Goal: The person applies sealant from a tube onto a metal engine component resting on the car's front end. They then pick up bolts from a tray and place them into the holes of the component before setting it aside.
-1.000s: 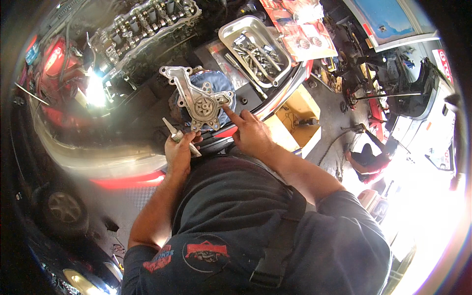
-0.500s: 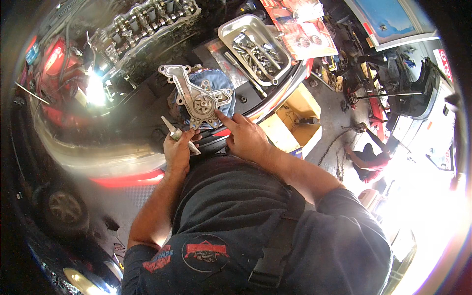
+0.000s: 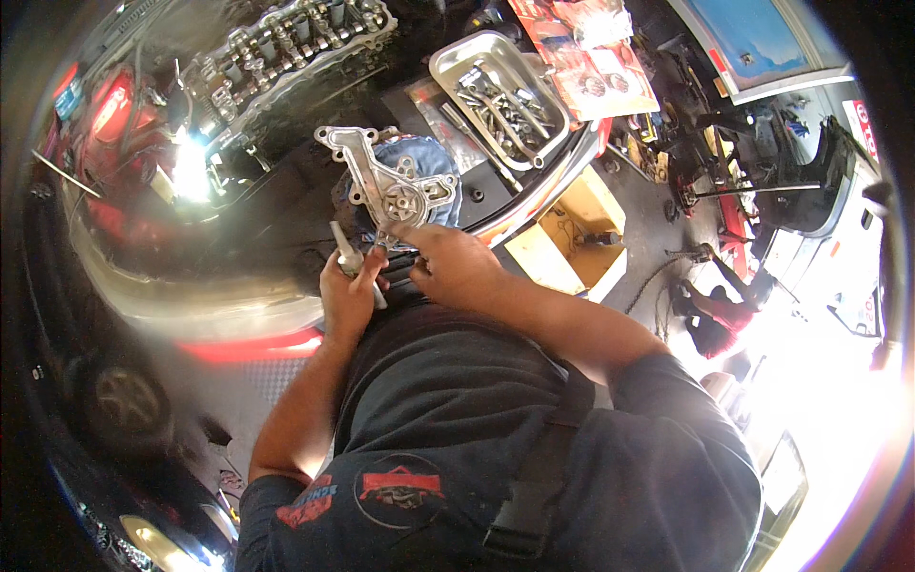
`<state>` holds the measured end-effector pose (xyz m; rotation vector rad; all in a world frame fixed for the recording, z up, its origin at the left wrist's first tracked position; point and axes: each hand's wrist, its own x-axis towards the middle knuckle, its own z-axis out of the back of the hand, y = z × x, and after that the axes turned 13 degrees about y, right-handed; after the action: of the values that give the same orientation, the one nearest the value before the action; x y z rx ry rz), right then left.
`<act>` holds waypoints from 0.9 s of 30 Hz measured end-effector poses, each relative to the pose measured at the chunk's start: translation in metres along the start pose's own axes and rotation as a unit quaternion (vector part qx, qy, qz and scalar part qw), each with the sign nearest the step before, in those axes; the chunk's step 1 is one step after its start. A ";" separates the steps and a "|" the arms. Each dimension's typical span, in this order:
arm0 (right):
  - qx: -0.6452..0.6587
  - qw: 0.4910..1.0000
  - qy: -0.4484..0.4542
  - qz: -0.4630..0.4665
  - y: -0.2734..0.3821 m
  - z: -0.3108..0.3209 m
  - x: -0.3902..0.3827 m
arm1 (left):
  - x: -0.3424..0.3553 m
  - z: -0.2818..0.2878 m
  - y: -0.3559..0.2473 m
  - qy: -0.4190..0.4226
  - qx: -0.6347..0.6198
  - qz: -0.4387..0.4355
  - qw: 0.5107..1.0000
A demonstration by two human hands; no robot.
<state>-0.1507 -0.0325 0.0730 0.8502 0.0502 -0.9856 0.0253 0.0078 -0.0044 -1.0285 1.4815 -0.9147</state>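
Observation:
My left hand [image 3: 345,303] is closed around a pale sealant tube [image 3: 345,250], its pointed nozzle sticking up past the fingers. The left thumb lies by the lower end of a silver metal water pump [image 3: 365,174], which rests face up on a bunched blue cloth [image 3: 440,164]. My right hand [image 3: 459,272] has its index finger stretched to the pump's lower rim, just below the round impeller; the other fingers curl under. Nothing shows in the right hand, and its fingertip seems to touch the metal.
A metal tray [image 3: 438,65] of sockets and wrenches sits right of the pump. Beyond it lies red packaging [image 3: 634,100]. An open engine [image 3: 276,62] is at far left, near a bright lamp [image 3: 193,172]. An open cardboard box [image 3: 596,205] stands right; another person [image 3: 720,315] crouches farther right.
My right index finger has slid left along the pump's lower rim, and the right hand moved with it. The left hand and tube have shifted slightly, the nozzle now more upright.

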 end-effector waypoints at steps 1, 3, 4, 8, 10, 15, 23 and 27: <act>0.050 0.999 0.012 -0.014 0.001 0.006 -0.002 | -0.003 0.004 -0.001 0.005 0.026 0.005 1.000; 0.171 0.985 0.029 0.007 0.002 0.015 -0.005 | -0.006 0.008 0.001 -0.019 0.030 0.066 0.997; 0.201 0.978 0.047 -0.001 0.002 0.017 -0.004 | -0.007 0.009 0.003 -0.030 0.096 0.017 0.995; 0.307 0.947 0.083 0.042 0.002 0.017 0.005 | -0.008 0.008 0.007 -0.084 0.242 -0.083 0.963; 0.335 0.936 0.103 0.046 0.003 0.017 0.006 | -0.009 0.009 0.006 -0.065 0.290 -0.116 0.948; 0.382 0.913 0.140 0.041 0.005 0.020 0.002 | -0.009 0.018 -0.001 0.004 0.259 0.005 0.966; 0.218 0.973 0.071 -0.008 -0.002 0.029 0.014 | -0.003 0.021 0.026 -0.038 0.280 -0.073 0.956; 0.115 0.993 0.008 0.016 -0.006 0.028 0.032 | -0.001 0.017 0.028 -0.045 0.100 -0.030 0.993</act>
<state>-0.1463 -0.0748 0.0756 1.0658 -0.0641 -0.9673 0.0381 0.0181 -0.0325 -0.9565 1.2627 -1.0245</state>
